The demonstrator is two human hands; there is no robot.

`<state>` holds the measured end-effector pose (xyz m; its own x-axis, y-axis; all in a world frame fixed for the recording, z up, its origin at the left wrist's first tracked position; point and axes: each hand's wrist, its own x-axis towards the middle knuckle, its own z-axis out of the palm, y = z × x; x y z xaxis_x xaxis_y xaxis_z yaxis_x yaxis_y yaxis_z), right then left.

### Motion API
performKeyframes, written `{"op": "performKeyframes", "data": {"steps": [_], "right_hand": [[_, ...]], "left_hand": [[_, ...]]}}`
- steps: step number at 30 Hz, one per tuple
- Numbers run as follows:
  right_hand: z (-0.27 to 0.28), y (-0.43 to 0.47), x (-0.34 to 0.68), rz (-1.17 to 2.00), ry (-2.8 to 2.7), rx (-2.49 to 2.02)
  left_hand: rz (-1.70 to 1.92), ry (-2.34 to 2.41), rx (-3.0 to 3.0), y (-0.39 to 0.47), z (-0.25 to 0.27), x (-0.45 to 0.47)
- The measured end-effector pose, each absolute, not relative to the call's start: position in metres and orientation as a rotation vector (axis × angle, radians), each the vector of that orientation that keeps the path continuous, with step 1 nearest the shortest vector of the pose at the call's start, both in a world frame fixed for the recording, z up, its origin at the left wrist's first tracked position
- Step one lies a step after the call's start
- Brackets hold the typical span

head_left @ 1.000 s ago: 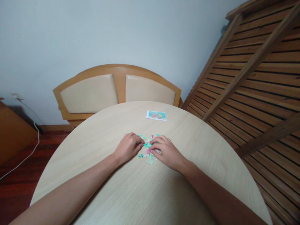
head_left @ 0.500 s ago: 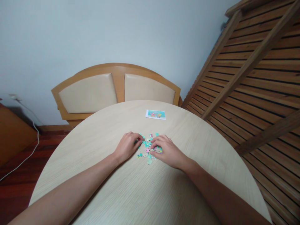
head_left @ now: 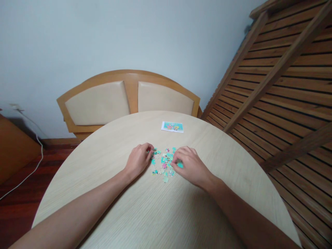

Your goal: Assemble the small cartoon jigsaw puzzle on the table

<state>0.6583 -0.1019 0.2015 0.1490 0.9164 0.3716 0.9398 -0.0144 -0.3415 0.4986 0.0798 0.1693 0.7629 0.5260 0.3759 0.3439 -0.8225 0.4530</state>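
Observation:
Small jigsaw puzzle pieces, mostly teal with some pink and yellow, lie in a loose heap on the round table. At the heap's left edge is my left hand, its fingers curled and closed over a few pieces. My right hand rests at the right edge, thumb and forefinger drawn together in a pinch beside teal pieces. What either hand holds, if anything, is hidden or too small to make out. Several pieces lie apart between the two hands, including a pink one.
Beyond the heap lies a small picture card with cartoon figures on teal. A wooden headboard with cream panels stands behind the table. Slatted wood leans at the right. A white cable runs down at the left.
Both hands have moved outward, away from each other. Some pieces have shifted to the left with my left hand, and more of the heap's middle shows.

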Motion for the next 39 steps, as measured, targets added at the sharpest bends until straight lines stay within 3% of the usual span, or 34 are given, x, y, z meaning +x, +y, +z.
{"op": "performKeyframes", "data": {"steps": [14, 39], "right_hand": [[0.205, -0.114, 0.677, 0.094, -1.959, -1.985], [0.196, -0.107, 0.652, 0.001, -2.057, -1.872]], "left_hand": [[0.638, 0.49, 2.797, 0.069, 0.169, 0.495], [0.571, 0.344, 2.959, 0.07, 0.173, 0.496]]}}
